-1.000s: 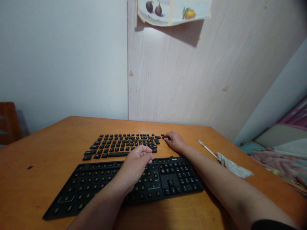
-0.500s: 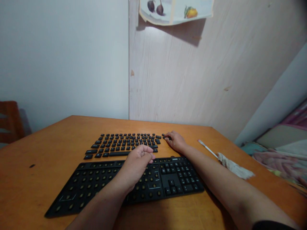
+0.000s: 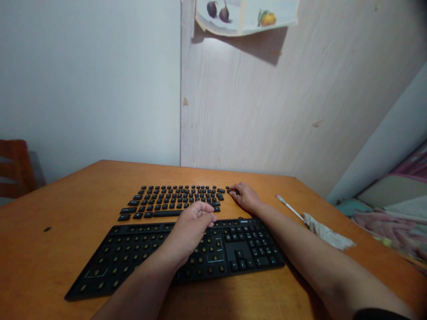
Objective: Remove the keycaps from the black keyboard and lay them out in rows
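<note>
On the wooden table (image 3: 66, 204), lots of loose keys

Loose black keys (image 3: 172, 206) lie in rows behind a black keyboard (image 3: 215, 262). Its right end has keys; most of the rest is bare. The left hand (image 3: 196, 218) is over the keyboard, fingers curled near the thumb; I cannot tell if they meet. The right hand (image 3: 246, 197) is at the right end of the rows, fingers bent by small keys. I cannot tell if it pinches one. Right of that arm, a thin white stick (image 3: 289, 206) meets a pale cloth (image 3: 328, 233).

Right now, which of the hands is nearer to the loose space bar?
Left. The left hand is above the keyboard, just right of the visible space bar; the right hand is farther right, beside small loose keys.
</note>
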Action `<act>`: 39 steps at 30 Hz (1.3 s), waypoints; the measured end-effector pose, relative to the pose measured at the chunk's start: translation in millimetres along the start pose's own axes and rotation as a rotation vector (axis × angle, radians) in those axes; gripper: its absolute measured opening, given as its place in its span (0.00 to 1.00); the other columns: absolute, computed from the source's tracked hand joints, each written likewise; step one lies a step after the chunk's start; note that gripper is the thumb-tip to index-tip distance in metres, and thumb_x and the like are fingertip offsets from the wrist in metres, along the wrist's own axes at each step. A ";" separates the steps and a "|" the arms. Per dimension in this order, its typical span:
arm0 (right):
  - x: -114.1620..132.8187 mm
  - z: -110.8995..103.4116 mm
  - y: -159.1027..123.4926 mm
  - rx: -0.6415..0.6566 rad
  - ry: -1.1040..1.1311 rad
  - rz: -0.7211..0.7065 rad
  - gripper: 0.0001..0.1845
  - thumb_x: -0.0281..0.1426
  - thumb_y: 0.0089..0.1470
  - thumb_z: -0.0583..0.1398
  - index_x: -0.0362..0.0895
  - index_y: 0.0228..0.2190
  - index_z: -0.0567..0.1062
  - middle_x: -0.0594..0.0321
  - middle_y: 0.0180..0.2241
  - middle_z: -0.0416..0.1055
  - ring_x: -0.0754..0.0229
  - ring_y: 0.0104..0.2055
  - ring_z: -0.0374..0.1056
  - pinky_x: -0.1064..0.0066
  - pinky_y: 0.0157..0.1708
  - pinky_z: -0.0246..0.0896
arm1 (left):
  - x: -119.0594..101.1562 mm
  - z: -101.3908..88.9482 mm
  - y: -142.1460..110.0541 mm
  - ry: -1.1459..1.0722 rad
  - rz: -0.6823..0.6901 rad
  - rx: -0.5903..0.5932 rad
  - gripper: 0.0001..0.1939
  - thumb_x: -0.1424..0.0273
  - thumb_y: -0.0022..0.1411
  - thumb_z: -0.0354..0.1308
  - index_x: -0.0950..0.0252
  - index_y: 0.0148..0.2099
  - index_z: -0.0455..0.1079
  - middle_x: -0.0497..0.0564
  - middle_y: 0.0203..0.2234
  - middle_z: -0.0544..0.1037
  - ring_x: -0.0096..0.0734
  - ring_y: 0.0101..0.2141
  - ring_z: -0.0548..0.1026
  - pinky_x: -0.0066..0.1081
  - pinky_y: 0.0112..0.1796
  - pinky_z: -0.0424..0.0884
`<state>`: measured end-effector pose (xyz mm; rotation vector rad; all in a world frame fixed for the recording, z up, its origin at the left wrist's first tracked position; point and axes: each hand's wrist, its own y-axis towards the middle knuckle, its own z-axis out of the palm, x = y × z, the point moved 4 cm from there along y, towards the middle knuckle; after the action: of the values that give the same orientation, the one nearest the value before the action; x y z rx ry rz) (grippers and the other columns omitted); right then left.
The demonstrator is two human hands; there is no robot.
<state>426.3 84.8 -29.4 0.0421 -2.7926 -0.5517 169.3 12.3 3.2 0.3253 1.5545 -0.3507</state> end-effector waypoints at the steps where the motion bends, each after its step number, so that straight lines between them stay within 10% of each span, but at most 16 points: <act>1: 0.2 -1.6 -0.2 -0.006 0.005 0.002 0.14 0.38 0.60 0.58 0.46 0.43 0.78 0.56 0.40 0.73 0.57 0.41 0.69 0.70 0.41 0.60 | 0.2 0.0 0.3 0.001 0.001 0.001 0.10 0.68 0.56 0.59 0.65 0.41 0.68 0.47 0.28 0.76 0.29 0.31 0.71 0.28 0.36 0.65; 12: 18.2 -53.1 -19.8 -0.183 0.351 -0.001 0.14 0.39 0.57 0.56 0.44 0.30 0.77 0.59 0.32 0.75 0.58 0.35 0.70 0.68 0.37 0.62 | 1.1 0.1 2.0 0.019 0.020 0.018 0.10 0.67 0.57 0.58 0.65 0.41 0.68 0.48 0.29 0.77 0.30 0.32 0.73 0.29 0.36 0.65; 19: 63.4 -81.3 -69.9 0.046 0.691 0.134 0.15 0.42 0.54 0.59 0.45 0.24 0.67 0.68 0.19 0.65 0.66 0.20 0.58 0.73 0.21 0.52 | -1.6 3.1 -0.6 0.062 0.020 0.019 0.09 0.70 0.58 0.56 0.65 0.42 0.68 0.49 0.30 0.78 0.30 0.33 0.74 0.29 0.38 0.66; 39: 95.6 -66.8 -108.5 0.114 0.622 0.158 0.19 0.44 0.57 0.59 0.46 0.22 0.67 0.68 0.18 0.63 0.63 0.22 0.59 0.71 0.24 0.53 | -0.2 6.0 2.1 0.104 0.083 0.039 0.10 0.68 0.56 0.57 0.65 0.40 0.69 0.48 0.28 0.77 0.32 0.31 0.74 0.31 0.36 0.66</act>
<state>351.2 -48.3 15.6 0.0137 -2.1916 -0.2760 175.6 11.7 3.3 0.4428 1.6318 -0.3032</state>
